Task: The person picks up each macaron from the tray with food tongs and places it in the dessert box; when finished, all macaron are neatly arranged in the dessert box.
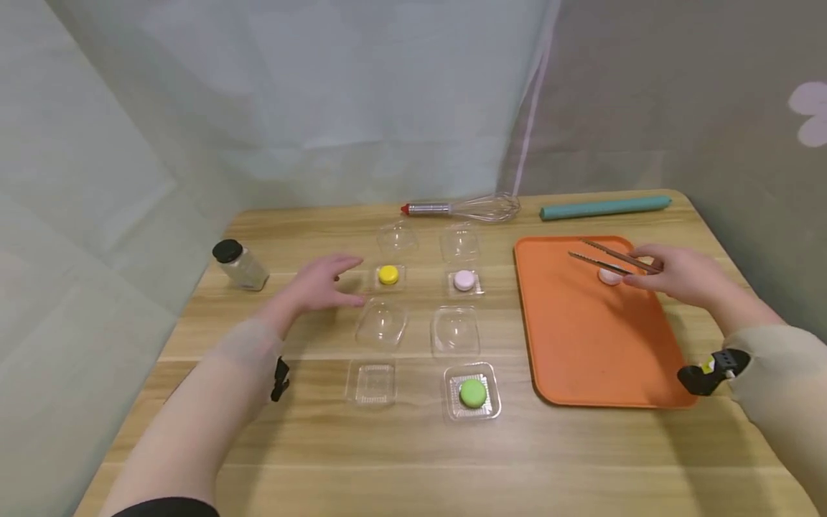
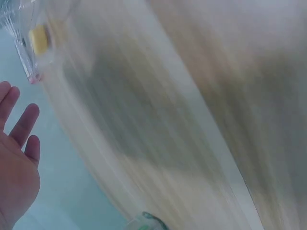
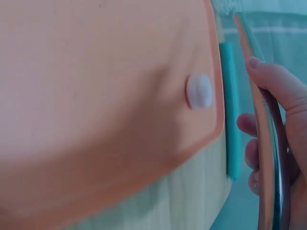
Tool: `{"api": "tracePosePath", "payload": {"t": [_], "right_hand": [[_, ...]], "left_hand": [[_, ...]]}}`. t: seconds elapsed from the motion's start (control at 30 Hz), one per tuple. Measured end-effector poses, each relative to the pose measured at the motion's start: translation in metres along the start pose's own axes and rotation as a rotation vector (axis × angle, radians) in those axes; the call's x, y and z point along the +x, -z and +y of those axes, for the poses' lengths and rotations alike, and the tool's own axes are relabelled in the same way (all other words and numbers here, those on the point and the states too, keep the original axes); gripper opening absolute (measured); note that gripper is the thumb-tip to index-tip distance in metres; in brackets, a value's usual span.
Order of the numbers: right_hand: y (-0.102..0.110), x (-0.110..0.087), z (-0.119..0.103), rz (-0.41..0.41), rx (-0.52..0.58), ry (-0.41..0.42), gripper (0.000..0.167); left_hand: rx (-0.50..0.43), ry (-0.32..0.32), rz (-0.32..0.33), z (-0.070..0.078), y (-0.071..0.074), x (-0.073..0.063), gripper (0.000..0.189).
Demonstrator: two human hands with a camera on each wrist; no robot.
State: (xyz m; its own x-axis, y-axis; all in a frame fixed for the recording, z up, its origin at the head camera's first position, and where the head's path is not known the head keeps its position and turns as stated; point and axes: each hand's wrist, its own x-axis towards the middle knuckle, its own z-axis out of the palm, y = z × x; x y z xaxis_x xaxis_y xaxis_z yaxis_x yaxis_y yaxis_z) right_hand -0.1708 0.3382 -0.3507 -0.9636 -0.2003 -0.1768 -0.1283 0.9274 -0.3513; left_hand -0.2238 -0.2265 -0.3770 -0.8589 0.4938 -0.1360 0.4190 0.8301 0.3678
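My right hand (image 1: 678,273) grips metal tongs (image 3: 265,124) above the far right of the orange tray (image 1: 601,345). The arms of the tongs are spread apart. Below them a white macaron (image 3: 199,91) lies on the tray. In the head view the tongs partly cover it. My left hand (image 1: 323,283) is held with fingers extended, left of a yellow macaron (image 1: 388,274) on a clear plastic base. A pale pink macaron (image 1: 464,280) rests on a similar base to the right. Nearer me, a green macaron (image 1: 474,393) sits in a clear container (image 1: 494,409).
An unfilled clear base (image 1: 375,384) and several clear domed lids (image 1: 382,323) stand around the macarons. A whisk (image 1: 465,208) and a teal rolled item (image 1: 604,208) lie along the back edge. At the left stands a jar (image 1: 242,266) with a black lid.
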Motion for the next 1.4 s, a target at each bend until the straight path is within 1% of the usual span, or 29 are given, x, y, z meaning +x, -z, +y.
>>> {"api": "tracePosePath", "payload": {"t": [0.17,0.27,0.5,0.63,0.77,0.9,1.03,1.17,1.3,1.4], "right_hand": [[0.000,-0.006,0.019,-0.005,-0.015,-0.022,0.066],[-0.001,-0.009,0.030,0.003,-0.023,-0.039,0.067],[-0.004,-0.017,0.041,-0.007,-0.001,-0.092,0.070],[-0.006,-0.021,0.046,-0.022,0.017,-0.113,0.072],[-0.008,-0.024,0.050,-0.042,0.028,-0.102,0.070],[-0.011,-0.025,0.054,-0.038,0.024,-0.077,0.065],[-0.013,-0.026,0.056,-0.046,0.026,-0.072,0.065],[-0.016,-0.026,0.060,-0.066,0.033,-0.072,0.066],[-0.020,-0.026,0.062,-0.083,0.039,-0.073,0.066],[-0.022,-0.026,0.062,-0.103,0.037,-0.085,0.070]], "left_hand": [[0.047,-0.042,-0.036,0.008,0.000,-0.016,0.088],[0.064,-0.092,-0.047,0.017,-0.002,-0.025,0.091],[0.081,-0.155,-0.084,0.036,-0.010,-0.044,0.094],[0.134,-0.213,-0.111,0.043,-0.015,-0.052,0.092],[0.168,-0.256,-0.134,0.046,-0.021,-0.059,0.090],[0.185,-0.291,-0.122,0.046,-0.027,-0.065,0.087],[0.202,-0.330,-0.111,0.047,-0.031,-0.071,0.088],[0.203,-0.348,-0.114,0.051,-0.033,-0.077,0.091],[0.202,-0.370,-0.114,0.055,-0.034,-0.080,0.090],[0.201,-0.377,-0.125,0.056,-0.036,-0.083,0.088]]}}
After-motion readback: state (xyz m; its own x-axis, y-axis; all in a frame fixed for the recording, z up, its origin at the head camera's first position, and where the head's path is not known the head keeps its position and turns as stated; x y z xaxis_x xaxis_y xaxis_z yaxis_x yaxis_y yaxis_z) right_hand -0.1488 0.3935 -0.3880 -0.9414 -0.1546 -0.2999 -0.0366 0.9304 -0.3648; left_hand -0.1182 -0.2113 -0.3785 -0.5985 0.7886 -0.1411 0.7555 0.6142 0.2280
